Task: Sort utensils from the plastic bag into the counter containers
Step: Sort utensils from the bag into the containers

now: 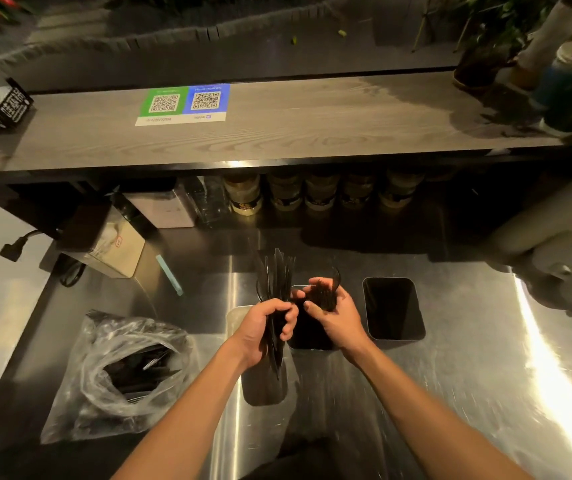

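left hand (267,327) clamps a tall bundle of black utensils (275,277); right hand (334,315) cups a clump of black cutlery (324,295) over the middle container (308,336). plastic bag (121,372) lies left on the steel surface (450,393). qr-code sign (182,105) has unreadable print.

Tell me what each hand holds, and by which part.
Left hand: a bundle of black utensils, fingers wrapped around its mid-length. Right hand: a smaller clump of black utensils, cupped in the palm; by which part cannot be told.
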`<action>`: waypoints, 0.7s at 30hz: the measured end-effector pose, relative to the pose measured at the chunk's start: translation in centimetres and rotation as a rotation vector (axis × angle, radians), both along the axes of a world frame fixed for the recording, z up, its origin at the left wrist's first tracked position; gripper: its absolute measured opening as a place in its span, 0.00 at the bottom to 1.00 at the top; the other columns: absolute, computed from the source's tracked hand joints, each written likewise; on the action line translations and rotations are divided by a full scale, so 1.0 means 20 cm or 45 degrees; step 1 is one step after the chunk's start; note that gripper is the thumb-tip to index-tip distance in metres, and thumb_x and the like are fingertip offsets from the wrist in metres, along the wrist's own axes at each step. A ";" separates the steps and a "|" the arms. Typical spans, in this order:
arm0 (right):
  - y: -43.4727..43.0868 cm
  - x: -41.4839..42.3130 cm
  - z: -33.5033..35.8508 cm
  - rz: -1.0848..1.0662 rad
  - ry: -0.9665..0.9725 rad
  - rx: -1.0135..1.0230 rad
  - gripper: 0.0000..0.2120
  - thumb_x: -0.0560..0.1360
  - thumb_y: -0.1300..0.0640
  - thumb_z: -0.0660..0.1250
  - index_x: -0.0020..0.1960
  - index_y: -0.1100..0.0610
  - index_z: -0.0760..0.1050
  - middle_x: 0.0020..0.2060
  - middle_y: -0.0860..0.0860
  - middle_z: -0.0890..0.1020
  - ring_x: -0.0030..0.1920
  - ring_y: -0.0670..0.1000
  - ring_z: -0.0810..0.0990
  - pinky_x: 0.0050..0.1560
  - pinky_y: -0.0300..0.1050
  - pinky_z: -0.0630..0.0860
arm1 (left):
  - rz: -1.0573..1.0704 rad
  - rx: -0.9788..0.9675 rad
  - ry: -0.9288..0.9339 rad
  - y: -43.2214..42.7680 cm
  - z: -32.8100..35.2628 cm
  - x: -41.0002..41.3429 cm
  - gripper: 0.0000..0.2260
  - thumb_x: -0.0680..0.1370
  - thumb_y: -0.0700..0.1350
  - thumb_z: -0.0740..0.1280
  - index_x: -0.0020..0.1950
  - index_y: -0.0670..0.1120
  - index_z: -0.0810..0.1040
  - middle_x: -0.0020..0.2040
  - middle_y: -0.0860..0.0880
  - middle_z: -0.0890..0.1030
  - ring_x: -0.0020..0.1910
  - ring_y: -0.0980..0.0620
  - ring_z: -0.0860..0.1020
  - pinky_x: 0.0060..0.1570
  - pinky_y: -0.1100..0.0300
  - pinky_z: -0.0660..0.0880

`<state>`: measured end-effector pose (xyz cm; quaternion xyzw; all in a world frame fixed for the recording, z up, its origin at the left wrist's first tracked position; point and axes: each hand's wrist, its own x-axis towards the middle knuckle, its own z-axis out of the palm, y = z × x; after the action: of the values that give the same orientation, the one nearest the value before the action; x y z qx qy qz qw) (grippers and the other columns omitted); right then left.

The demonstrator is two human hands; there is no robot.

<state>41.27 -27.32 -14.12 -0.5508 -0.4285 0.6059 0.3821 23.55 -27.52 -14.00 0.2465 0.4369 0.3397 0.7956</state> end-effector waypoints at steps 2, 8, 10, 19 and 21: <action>0.00 0.01 0.00 0.036 -0.073 0.039 0.24 0.73 0.65 0.74 0.65 0.50 0.73 0.56 0.47 0.81 0.55 0.40 0.81 0.56 0.36 0.76 | -0.008 -0.007 -0.017 0.00 0.00 0.00 0.08 0.76 0.46 0.65 0.40 0.43 0.73 0.32 0.47 0.67 0.28 0.53 0.65 0.30 0.61 0.65; -0.02 0.03 -0.01 0.082 -0.226 0.134 0.31 0.72 0.51 0.77 0.69 0.41 0.66 0.61 0.39 0.76 0.60 0.34 0.75 0.53 0.28 0.73 | 0.095 -0.056 -0.020 -0.02 -0.01 0.02 0.12 0.76 0.43 0.67 0.57 0.40 0.78 0.34 0.48 0.68 0.28 0.54 0.67 0.28 0.62 0.64; -0.04 0.03 0.00 0.062 -0.206 0.108 0.27 0.75 0.47 0.73 0.69 0.41 0.66 0.61 0.39 0.75 0.61 0.36 0.75 0.54 0.31 0.73 | 0.114 -0.015 0.073 -0.02 0.00 0.03 0.08 0.78 0.42 0.67 0.55 0.42 0.81 0.33 0.48 0.69 0.27 0.54 0.68 0.28 0.62 0.66; -0.04 -0.08 0.12 0.009 -0.661 0.420 0.11 0.76 0.42 0.68 0.53 0.47 0.74 0.46 0.40 0.78 0.47 0.43 0.78 0.48 0.43 0.77 | 0.231 0.227 0.955 -0.02 0.01 0.14 0.05 0.80 0.47 0.69 0.55 0.50 0.81 0.47 0.50 0.84 0.44 0.54 0.83 0.41 0.62 0.78; -0.04 -0.15 0.16 0.072 -0.682 0.312 0.17 0.72 0.37 0.71 0.49 0.47 0.72 0.40 0.42 0.79 0.43 0.43 0.78 0.45 0.44 0.78 | 0.237 0.204 0.856 -0.04 0.04 0.19 0.10 0.83 0.44 0.62 0.47 0.48 0.83 0.44 0.44 0.84 0.42 0.50 0.83 0.42 0.57 0.78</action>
<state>38.28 -28.02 -10.90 -0.6286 -0.5993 0.3932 0.3019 27.38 -28.33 -13.22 0.3654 0.6668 0.3438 0.5510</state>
